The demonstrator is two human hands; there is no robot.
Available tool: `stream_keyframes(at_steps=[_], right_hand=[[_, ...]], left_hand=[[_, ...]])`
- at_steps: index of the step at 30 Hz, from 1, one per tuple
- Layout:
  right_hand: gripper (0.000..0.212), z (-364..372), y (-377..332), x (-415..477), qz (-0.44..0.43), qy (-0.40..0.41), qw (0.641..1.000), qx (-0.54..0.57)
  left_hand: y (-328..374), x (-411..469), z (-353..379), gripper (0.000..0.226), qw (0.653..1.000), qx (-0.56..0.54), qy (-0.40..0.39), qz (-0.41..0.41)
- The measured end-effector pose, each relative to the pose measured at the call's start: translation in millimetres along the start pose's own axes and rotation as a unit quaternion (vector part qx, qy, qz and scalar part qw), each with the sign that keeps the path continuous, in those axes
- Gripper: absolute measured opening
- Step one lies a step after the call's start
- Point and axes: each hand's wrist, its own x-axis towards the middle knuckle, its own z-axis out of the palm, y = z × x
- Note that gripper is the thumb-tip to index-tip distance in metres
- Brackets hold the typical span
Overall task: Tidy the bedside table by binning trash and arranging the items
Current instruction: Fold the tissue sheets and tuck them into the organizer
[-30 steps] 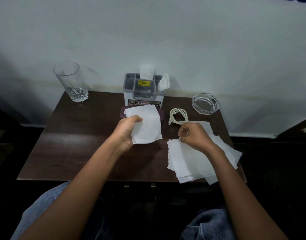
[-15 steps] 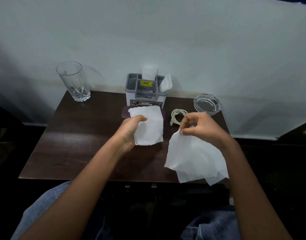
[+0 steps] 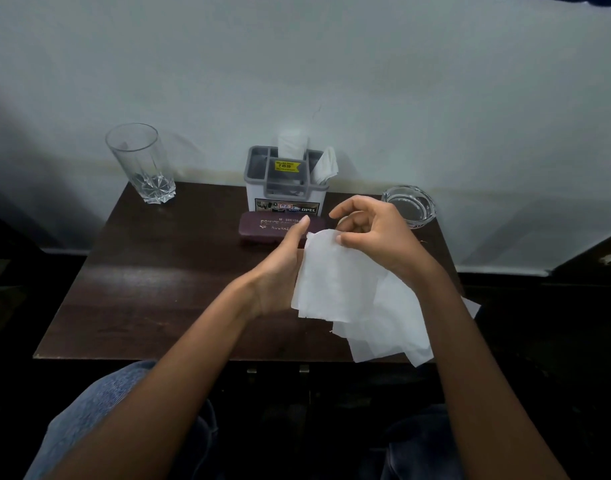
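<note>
Both hands meet over the middle of the dark wooden bedside table, holding white tissue papers between them. My left hand supports the sheets from the left with its fingers stretched along their edge. My right hand pinches their top edge, and more tissue hangs down beneath it past the table's front edge. The coiled white cable is hidden behind my right hand.
A tall empty glass stands at the back left corner. A grey and white organizer with tissues in it stands at the back centre, a maroon case in front of it. A glass ashtray sits at the back right.
My right hand lifted its tissues off the table and carried them left. The two hands came together, so both bundles now overlap as one stack.
</note>
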Motion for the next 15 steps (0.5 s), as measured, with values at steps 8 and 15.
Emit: stream_keyframes(at_steps=[8,15], right_hand=[[0.03,4,10,2,0.01,0.007,1.0,-0.001],[0.017,-46,42,1,0.066,0.104,0.992,0.036]], left_hand=[[-3,-7,1,0.031,0.996,0.084,-0.042,0.006],[-4,-2,-1,0.019,0.995,0.095,0.028,0.002]])
